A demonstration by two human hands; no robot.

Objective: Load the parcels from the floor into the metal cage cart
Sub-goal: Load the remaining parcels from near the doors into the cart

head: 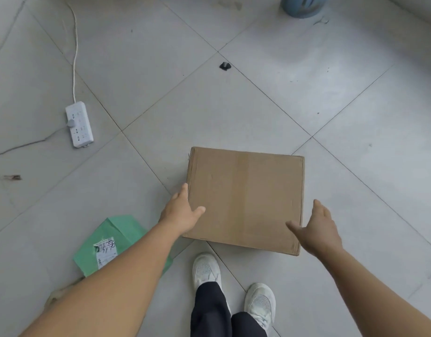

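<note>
A flat brown cardboard box (246,198) lies on the grey tiled floor in front of my feet. My left hand (181,211) is at the box's left edge, fingers straight along the side and thumb lying on the top. My right hand (316,228) hovers at the box's right edge with fingers spread, thumb over the top near the corner. A green plastic mailer parcel (112,242) with a white label lies on the floor to the left, partly hidden under my left forearm. The cage cart is out of view.
A white power strip (78,124) with its cable lies on the floor at the left. A small black object (225,66) sits on a tile joint farther ahead. A blue round base (303,6) stands at the top right. My white shoes (233,283) are just below the box.
</note>
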